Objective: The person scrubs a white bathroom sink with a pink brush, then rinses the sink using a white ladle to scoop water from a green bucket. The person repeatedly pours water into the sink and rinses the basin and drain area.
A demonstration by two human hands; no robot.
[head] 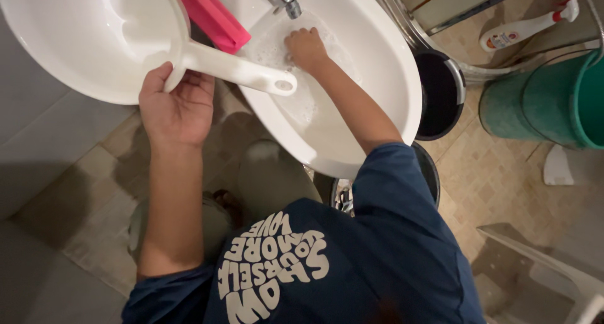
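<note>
Frame edge crops the white dipper's (pixel 94 34) bowl.

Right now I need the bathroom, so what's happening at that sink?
A person is bent over the white washbasin. Their right hand is down in the soapy bowl, just under the tap. Their left hand holds a white long-handled scoop by the base of its handle, off to the basin's side. A pink brush lies on the rim, and a green bucket stands on the floor nearby.
</note>
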